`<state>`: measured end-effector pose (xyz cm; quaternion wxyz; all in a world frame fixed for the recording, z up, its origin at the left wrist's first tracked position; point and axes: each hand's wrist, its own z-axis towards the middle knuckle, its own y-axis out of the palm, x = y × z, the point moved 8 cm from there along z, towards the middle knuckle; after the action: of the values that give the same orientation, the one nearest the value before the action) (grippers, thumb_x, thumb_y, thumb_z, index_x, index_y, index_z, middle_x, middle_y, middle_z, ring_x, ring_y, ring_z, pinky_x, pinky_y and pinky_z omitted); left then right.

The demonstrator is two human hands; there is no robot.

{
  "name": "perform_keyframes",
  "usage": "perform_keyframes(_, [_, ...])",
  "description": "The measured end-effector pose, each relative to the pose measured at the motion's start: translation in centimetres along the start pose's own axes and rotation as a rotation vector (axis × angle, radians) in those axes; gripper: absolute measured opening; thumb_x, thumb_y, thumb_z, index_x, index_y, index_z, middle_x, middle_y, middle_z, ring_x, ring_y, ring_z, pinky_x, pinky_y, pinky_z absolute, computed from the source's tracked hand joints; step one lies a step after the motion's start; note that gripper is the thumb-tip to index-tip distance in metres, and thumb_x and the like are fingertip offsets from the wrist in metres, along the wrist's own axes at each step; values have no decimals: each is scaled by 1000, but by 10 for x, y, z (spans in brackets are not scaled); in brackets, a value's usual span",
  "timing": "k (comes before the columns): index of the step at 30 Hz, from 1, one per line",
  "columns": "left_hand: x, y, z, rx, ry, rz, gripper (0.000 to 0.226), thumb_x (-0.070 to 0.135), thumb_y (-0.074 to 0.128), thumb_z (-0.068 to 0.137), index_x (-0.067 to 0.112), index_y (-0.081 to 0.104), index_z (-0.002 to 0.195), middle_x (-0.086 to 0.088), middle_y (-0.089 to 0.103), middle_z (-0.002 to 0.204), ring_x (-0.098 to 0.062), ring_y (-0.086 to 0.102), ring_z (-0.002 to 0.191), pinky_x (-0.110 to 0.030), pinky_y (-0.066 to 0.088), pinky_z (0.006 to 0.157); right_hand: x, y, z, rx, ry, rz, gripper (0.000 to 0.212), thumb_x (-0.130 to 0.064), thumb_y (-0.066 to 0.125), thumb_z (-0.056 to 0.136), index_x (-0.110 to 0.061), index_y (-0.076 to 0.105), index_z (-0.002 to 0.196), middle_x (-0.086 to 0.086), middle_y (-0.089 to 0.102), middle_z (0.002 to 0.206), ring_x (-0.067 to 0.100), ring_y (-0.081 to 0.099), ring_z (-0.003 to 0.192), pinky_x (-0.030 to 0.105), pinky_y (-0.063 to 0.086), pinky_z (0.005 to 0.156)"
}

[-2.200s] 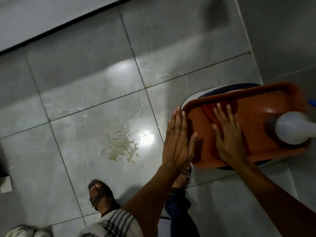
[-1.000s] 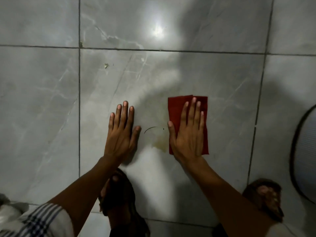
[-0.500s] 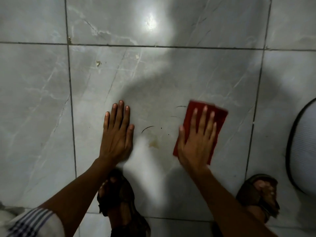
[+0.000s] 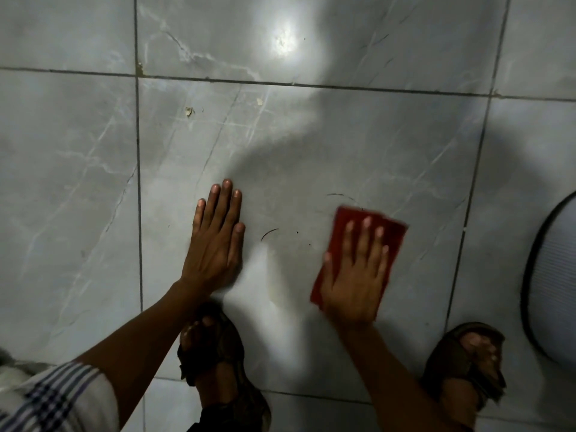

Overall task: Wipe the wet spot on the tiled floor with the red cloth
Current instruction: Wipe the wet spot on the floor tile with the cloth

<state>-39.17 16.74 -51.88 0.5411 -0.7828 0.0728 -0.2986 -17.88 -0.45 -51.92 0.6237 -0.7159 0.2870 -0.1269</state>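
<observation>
My right hand (image 4: 355, 272) lies flat on the folded red cloth (image 4: 391, 236), pressing it onto the grey tiled floor (image 4: 311, 145). The cloth is tilted, its far corner pointing up and right. Just left of it a faint yellowish trace of the wet spot (image 4: 274, 293) shows on the tile, with thin dark curved marks (image 4: 268, 233) above it. My left hand (image 4: 215, 241) rests flat on the floor to the left of the spot, fingers together, holding nothing.
My two sandalled feet (image 4: 218, 350) (image 4: 467, 357) stand at the bottom, one below each hand. A round white object with a dark rim (image 4: 548, 285) lies at the right edge. Small crumbs (image 4: 189, 111) sit on the tile farther away.
My right hand took the cloth from the orange tray to the floor and has slid it right and slightly down across the spot. The yellowish stain has faded. My left hand stayed planted.
</observation>
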Motion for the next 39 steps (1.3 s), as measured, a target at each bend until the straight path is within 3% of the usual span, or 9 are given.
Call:
perform_keyframes(2, [1,0,-1,11,-2,-13,65,25,31,118,10,15,179,-9,3,190,-29,0,177,-46,-6,143,5,-7,48,19,118,15,72,-53,20,119,-14,4,178,19,11,186,41,11,172,61,21,137])
perform_keyframes(5, [1,-2,-1,12,-11,-57,64,21,32,118,8,16,178,-10,4,190,-30,1,177,-45,-6,143,-49,-6,82,43,20,37,71,-51,15,119,-13,8,178,18,11,187,41,12,173,58,15,139])
perform_keyframes(12, [-9,-18,3,-57,39,-124,62,10,39,116,-1,22,175,-19,13,187,-36,10,176,-37,-1,143,-129,35,-45,-143,-418,16,75,-52,26,119,-16,1,179,13,-11,187,32,-16,173,50,-4,140])
perform_keyframes(16, [-8,-24,4,-39,101,-39,61,13,40,116,-3,28,173,-20,20,185,-37,17,174,-44,11,144,-59,19,-51,-66,-282,69,74,-47,50,115,-17,23,177,12,12,186,31,3,175,53,16,140])
perform_keyframes(19, [-7,-17,3,-28,73,10,64,16,41,115,-2,25,174,-19,17,186,-37,14,175,-47,10,143,-7,-2,12,-40,-118,34,74,-49,35,118,-16,8,178,16,6,186,31,-7,174,57,19,138])
perform_keyframes(23, [-4,-4,-2,78,12,96,68,22,38,116,3,17,177,-15,11,189,-31,7,177,-42,0,144,-14,-18,106,46,-13,53,72,-52,19,119,-11,13,178,19,14,186,40,10,173,59,18,138])
perform_keyframes(30, [-2,2,-6,156,17,151,67,27,33,117,5,16,178,-13,12,189,-28,9,177,-47,8,144,-100,5,48,-39,-371,137,72,-49,39,118,-13,20,178,15,13,187,34,8,174,52,9,141])
perform_keyframes(35, [-3,2,-6,164,5,167,68,27,34,116,6,16,178,-11,12,189,-28,10,177,-47,9,143,7,-6,-38,-13,-239,28,74,-46,58,113,-11,33,174,17,23,183,38,19,172,62,31,134])
perform_keyframes(39, [-6,3,-6,163,7,168,69,27,34,116,7,15,178,-10,10,189,-28,9,177,-46,8,143,86,-30,44,-1,67,46,76,-51,34,118,-13,8,178,18,7,187,37,-1,174,64,13,138])
